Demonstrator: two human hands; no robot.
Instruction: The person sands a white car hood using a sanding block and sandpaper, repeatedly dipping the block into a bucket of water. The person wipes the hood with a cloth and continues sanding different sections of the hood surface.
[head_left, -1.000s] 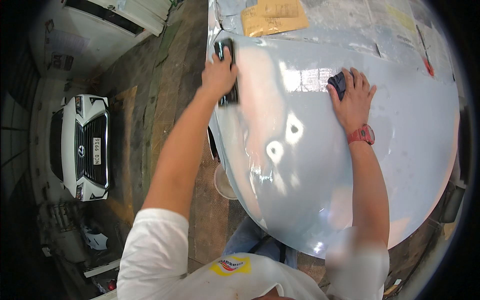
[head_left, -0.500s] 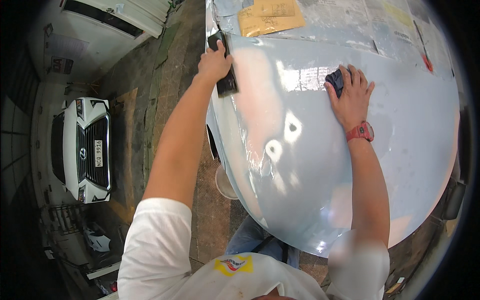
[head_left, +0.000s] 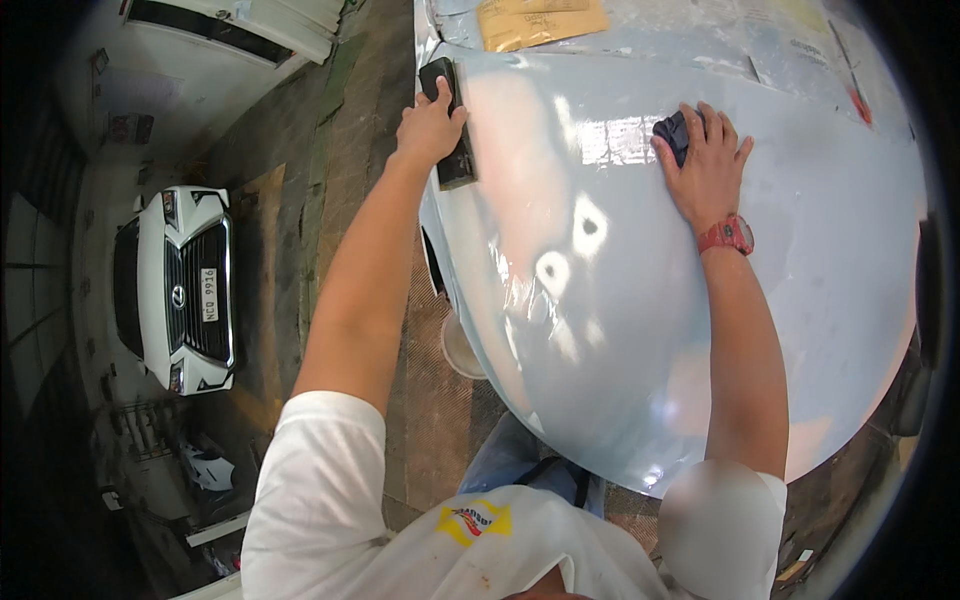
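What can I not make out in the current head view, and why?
In the head view:
Dark crumpled cloth: partly covered by the right hand.
Long black rectangular block: middle covered by the left hand.
Round whitish container: partly behind the glossy grey panel.
Tan paper: cut off by the upper edge.

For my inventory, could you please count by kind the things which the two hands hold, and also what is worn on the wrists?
Block: 1, in the left hand
Cloth: 1, in the right hand
Watch: 1, on the right wrist
Total: 3
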